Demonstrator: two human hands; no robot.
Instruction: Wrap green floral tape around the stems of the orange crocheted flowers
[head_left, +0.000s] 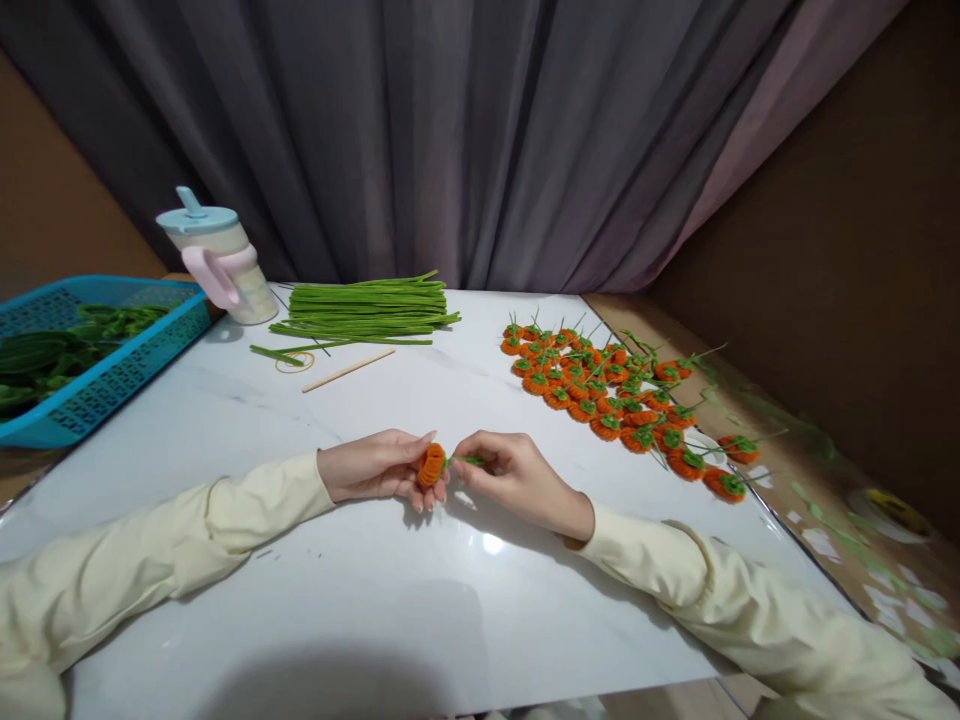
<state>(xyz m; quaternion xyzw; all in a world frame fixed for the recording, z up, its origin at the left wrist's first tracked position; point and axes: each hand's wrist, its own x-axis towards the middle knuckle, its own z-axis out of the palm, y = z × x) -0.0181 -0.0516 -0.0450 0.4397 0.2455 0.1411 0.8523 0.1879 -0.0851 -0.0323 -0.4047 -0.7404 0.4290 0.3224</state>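
Between the fingers of my left hand (386, 465) is a small orange pipe-cleaner pumpkin (432, 466), turned so its green top points right. My right hand (510, 472) pinches the green pipe-cleaner stem (469, 460) that comes out of the pumpkin. Both hands are close together just above the white table (360, 600). Beyond them lie a thin wooden stick (349, 371) and a bundle of green pipe cleaners (367, 308).
Rows of finished-looking orange pumpkins (606, 428) with green tops fill the table's right side. At the left stand a blue basket (112, 385) with green leafy pieces and a tumbler (225, 262) with a pink handle. A rubber band (295, 364) lies near the pipe cleaners.
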